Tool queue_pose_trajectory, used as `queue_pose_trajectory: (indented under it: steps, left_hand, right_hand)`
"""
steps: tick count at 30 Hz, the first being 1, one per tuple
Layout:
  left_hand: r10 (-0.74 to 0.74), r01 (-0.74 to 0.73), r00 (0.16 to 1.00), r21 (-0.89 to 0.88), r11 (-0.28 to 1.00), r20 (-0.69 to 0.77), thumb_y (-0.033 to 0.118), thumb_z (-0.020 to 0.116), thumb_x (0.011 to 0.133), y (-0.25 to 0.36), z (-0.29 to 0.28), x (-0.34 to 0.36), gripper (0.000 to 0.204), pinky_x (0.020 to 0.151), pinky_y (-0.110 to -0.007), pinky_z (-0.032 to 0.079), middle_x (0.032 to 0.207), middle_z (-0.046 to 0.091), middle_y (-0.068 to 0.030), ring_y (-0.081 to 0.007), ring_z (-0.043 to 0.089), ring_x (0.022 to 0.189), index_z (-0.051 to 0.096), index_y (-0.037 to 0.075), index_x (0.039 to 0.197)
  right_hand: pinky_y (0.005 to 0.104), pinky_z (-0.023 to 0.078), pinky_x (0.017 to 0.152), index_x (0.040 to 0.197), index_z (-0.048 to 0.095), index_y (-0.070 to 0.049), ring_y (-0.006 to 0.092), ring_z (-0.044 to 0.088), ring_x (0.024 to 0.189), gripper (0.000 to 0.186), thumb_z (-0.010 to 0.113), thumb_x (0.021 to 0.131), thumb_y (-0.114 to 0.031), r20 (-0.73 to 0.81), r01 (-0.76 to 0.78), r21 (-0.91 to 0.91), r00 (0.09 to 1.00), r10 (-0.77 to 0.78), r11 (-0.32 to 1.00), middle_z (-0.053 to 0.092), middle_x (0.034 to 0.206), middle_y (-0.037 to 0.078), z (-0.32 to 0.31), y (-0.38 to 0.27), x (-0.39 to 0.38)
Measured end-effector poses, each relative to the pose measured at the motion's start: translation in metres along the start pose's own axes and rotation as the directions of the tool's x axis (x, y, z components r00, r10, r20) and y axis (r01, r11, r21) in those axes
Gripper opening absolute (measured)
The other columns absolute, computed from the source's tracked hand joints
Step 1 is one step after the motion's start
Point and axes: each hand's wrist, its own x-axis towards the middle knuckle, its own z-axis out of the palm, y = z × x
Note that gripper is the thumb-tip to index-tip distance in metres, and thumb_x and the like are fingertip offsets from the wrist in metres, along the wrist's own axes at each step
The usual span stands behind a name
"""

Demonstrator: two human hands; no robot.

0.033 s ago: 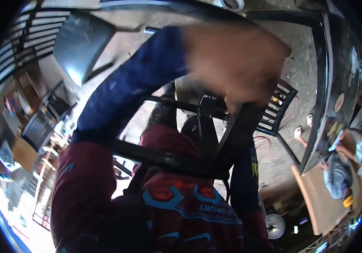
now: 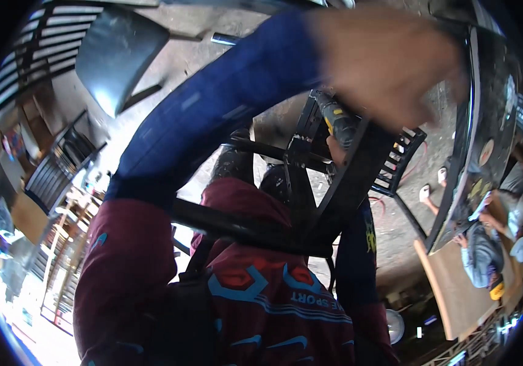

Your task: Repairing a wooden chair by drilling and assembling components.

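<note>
A dark metal frame (image 2: 342,186), like part of a chair, lies across my lap with its bars meeting in front of my chest. My left hand (image 2: 389,64) is stretched across above the frame's far side, smeared by motion, so its fingers cannot be read. Beneath it, a black-and-yellow power drill (image 2: 339,124) shows between the bars. My right hand (image 2: 336,150) is wrapped round the drill, mostly hidden behind a thick bar.
At upper left stands a chair with a dark smooth seat (image 2: 118,55). A slatted chair back (image 2: 398,163) lies beyond the frame on the right. People (image 2: 484,253) sit at far right by a tan board (image 2: 456,290). Slatted furniture (image 2: 54,177) stands at left.
My left hand has moved right and slightly away, uncovering the drill and the fingers of my right hand. The frame on my lap has hardly shifted.
</note>
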Motion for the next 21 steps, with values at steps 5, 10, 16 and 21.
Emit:
queue_pose_trajectory:
  steps: [5, 10, 16, 21]
  left_hand:
    - [-0.448, 0.393, 0.867, 0.251, 0.885, 0.221, 0.066, 0.073, 0.076, -0.088, 0.014, 0.045, 0.083, 0.077, -0.037, 0.057, 0.136, 0.058, -0.0192, -0.0348, 0.068, 0.096, 0.064, 0.001, 0.127]
    - [-0.577, 0.583, 0.777, 0.059, 0.811, 0.253, 0.067, 0.069, 0.080, -0.063, 0.011, 0.015, 0.073, 0.044, -0.035, 0.050, 0.094, 0.067, -0.0145, -0.0264, 0.063, 0.060, 0.070, -0.002, 0.104]
    - [-0.456, 0.483, 0.834, -0.010, 0.876, 0.310, 0.067, 0.067, 0.081, -0.055, -0.002, 0.032, 0.074, 0.042, -0.034, 0.050, 0.075, 0.063, -0.0115, -0.0252, 0.060, 0.051, 0.068, -0.006, 0.090]
    - [-0.480, 0.509, 0.834, -0.044, 0.860, 0.270, 0.067, 0.068, 0.080, -0.078, 0.007, 0.010, 0.074, 0.042, -0.034, 0.050, 0.076, 0.065, -0.0140, -0.0262, 0.064, 0.056, 0.067, -0.007, 0.087]
  right_hand:
    - [0.0420, 0.053, 0.075, 0.095, 0.066, -0.005, 0.0322, 0.068, 0.088, 0.027, 0.072, 0.078, -0.026, 0.056, 0.036, -0.115, 0.998, -0.030, 0.993, 0.069, 0.092, 0.016, -0.002, 0.012, 0.023]
    - [0.0421, 0.053, 0.078, 0.099, 0.066, -0.006, 0.0324, 0.067, 0.093, 0.032, 0.071, 0.078, -0.029, 0.034, 0.000, -0.102, 0.999, 0.004, 0.995, 0.069, 0.096, 0.016, 0.002, 0.010, 0.019]
    - [0.0373, 0.051, 0.085, 0.108, 0.062, -0.005, 0.0266, 0.066, 0.093, 0.039, 0.069, 0.078, -0.029, 0.084, -0.372, 0.292, 0.928, 0.364, 0.881, 0.068, 0.098, 0.012, 0.001, 0.078, 0.021]
    - [0.0306, 0.047, 0.083, 0.103, 0.059, -0.003, 0.0204, 0.060, 0.081, 0.023, 0.060, 0.087, -0.020, 0.098, -0.239, 0.273, 0.970, 0.220, 0.932, 0.064, 0.085, 0.007, 0.014, -0.019, 0.011]
